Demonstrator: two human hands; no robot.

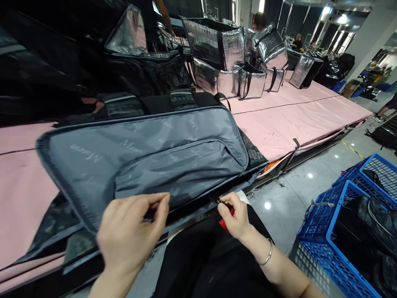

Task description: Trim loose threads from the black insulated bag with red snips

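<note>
Across the near table edge lies an opened backpack [83,159], its grey lining printed with repeated lettering and its outside dark camouflage. A gathered lining pocket [182,165] takes up the lower middle of the panel. My left hand [132,231] is in front of the panel's lower left, thumb and forefinger pinched together; anything between the tips is too small to make out. To the right, by the bag's lower edge, my right hand [237,215] is closed around small red-handled thread snips [223,224]. Their dark tip points up and left; the rest is hidden in my fingers.
Silver-lined insulated bags [217,49] stand on the pink-covered table [279,120]. More black bags [139,74] are piled at the back left. Blue plastic crates [335,223] with dark bags sit on the floor at the right. Other people are farther back.
</note>
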